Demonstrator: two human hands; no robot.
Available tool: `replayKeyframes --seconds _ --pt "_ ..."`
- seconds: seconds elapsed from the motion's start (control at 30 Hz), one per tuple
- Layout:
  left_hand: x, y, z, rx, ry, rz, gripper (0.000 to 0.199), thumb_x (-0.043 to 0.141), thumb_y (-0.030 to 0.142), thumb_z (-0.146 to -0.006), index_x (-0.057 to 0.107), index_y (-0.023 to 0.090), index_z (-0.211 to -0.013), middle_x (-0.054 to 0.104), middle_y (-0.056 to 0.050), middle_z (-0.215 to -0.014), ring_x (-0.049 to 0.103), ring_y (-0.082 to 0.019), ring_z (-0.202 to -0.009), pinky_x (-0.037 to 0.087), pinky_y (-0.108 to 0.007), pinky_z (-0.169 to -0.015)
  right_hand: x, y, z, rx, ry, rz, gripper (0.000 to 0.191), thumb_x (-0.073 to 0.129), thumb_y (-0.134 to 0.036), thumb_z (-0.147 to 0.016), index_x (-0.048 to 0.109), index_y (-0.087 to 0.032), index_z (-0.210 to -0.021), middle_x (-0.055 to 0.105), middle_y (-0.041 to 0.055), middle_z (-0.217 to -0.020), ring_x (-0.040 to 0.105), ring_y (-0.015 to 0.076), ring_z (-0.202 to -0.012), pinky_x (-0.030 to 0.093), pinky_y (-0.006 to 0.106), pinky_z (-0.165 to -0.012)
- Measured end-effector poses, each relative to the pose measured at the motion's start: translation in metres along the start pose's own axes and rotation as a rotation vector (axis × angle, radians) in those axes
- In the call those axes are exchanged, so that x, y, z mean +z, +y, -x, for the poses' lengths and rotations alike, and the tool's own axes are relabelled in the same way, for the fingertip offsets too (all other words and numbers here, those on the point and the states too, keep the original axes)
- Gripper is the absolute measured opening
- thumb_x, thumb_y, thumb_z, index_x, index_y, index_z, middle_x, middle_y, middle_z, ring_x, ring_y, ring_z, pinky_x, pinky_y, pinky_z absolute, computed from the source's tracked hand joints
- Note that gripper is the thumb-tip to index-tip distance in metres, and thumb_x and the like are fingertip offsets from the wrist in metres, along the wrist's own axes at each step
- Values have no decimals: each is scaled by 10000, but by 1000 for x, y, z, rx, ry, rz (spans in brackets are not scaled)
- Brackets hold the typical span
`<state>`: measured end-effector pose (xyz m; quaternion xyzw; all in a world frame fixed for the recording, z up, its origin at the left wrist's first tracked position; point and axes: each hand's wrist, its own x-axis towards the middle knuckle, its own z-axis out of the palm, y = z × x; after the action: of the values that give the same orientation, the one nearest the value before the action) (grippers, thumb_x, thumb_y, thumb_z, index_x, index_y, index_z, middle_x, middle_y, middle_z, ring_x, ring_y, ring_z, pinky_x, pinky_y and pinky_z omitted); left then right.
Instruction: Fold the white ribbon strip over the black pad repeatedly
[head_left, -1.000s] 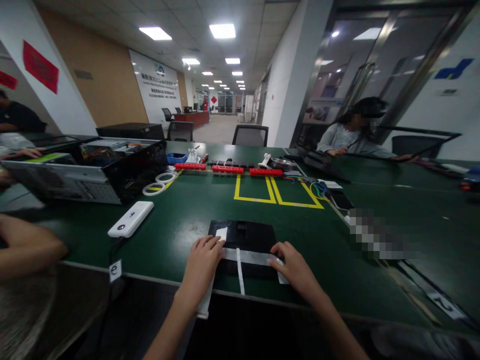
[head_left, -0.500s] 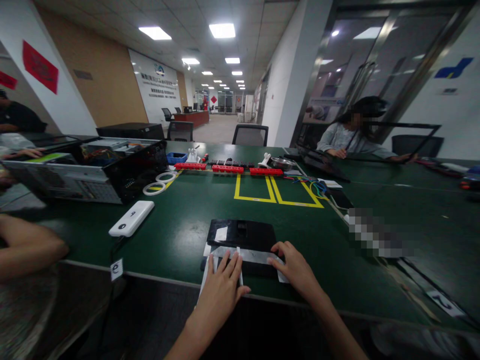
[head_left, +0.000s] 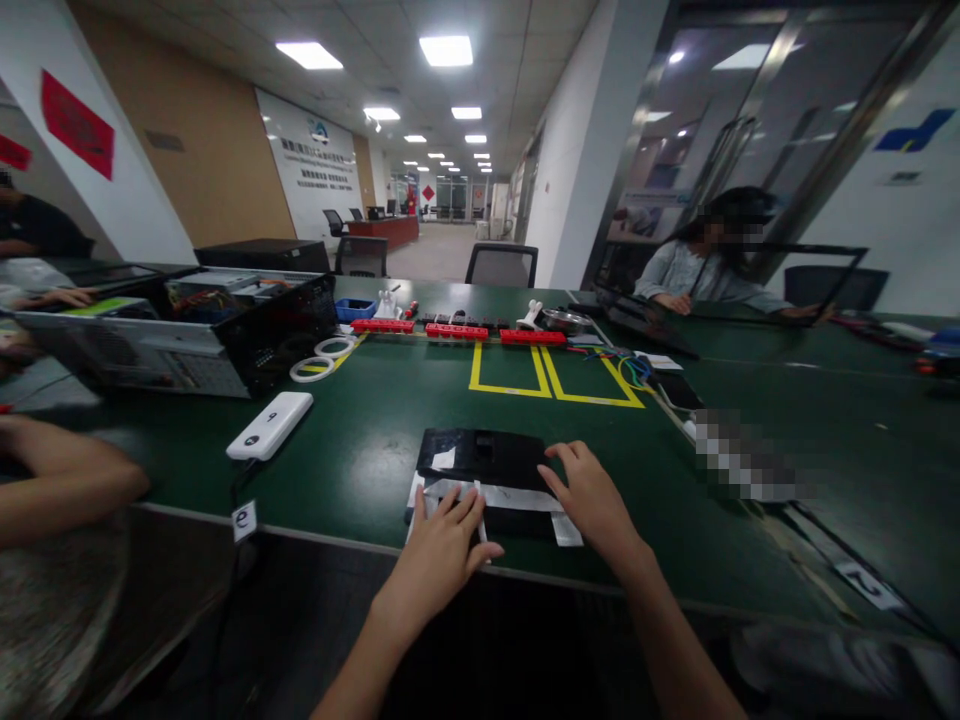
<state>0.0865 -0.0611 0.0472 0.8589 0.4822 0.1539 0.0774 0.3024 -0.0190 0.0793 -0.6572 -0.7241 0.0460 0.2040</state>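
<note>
Both hands rest flat on a black flat panel (head_left: 487, 455) lying at the near edge of the green table (head_left: 375, 430), straight ahead of the person. Left hand (head_left: 442, 545) lies palm down, fingers spread and straight, pressing on the near left part of the panel, over white tape strips (head_left: 517, 497) that run across it – nothing gripped. Right hand (head_left: 589, 495) also palm down on the right side of the panel, fingers stretched out and slightly apart, fingertips reaching the panel's far right part, heel over the tape end; holds nothing. A small white label (head_left: 444, 459) sits on the panel's left part, just beyond the left fingertips. Left of the panel, well apart, a white power bank (head_left: 270, 425) lies on the table with a cable dropping off the edge by a paper tag (head_left: 244, 519). Farther back – 2 yellow tape rectangles (head_left: 551, 375), a row of red blocks (head_left: 457, 331), 2 white tape rings (head_left: 324, 358), a blue tray (head_left: 354, 309) and an open computer case (head_left: 187, 335) at far left. Coloured wires (head_left: 626, 368) lie right of the yellow rectangles. Another person's forearm (head_left: 64, 480) rests at the left edge; a seated person (head_left: 697, 270) is at the far right side of the table.
</note>
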Motion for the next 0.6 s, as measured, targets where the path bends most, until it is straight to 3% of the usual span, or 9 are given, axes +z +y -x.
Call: replayKeyframes --seconds 0.13,0.23,0.37,0.5,0.6 --pt "-18 -28 -1 -23 83 129 501 424 372 -940 323 255 -1416 459 -81 -1407 417 -243 -1295 253 -536 -1072 -4 -25 -5 -163 55 1 328 351 -306 -929 573 -160 -1122 540 142 -1157 510 256 -1082 414 427 -921" --pt "-25 -60 -2 -159 265 152 406 368 322 -957 442 234 -1347 552 -76 -1325 508 -213 -1216 334 -429 -1053 2 -46 -2 -314 -2 32 419 302 -345 -950 466 -198 -1306 438 137 -1365 370 273 -1275 310 500 -1029" --pt "-9 -95 0 -242 373 126 360 377 306 -944 561 178 -1227 629 -99 -1212 572 -219 -1133 415 -377 -991 25 -65 3 -511 -184 76 502 303 -448 -945 291 -306 -1426 251 69 -1512 156 305 -1387 181 611 -1060" --pt "13 -107 2 -226 381 138 335 382 291 -933 621 168 -1133 648 -92 -1175 579 -206 -1119 411 -364 -1004 50 -68 3 -589 -302 98 514 314 -486 -934 295 -331 -1423 215 52 -1523 125 347 -1386 153 676 -1028" --pt "18 -108 3 -220 369 134 325 392 302 -929 634 192 -1117 648 -74 -1180 575 -200 -1127 395 -370 -1024 59 -61 2 -592 -342 101 509 305 -492 -936 295 -341 -1421 205 39 -1525 128 334 -1388 132 672 -1036"
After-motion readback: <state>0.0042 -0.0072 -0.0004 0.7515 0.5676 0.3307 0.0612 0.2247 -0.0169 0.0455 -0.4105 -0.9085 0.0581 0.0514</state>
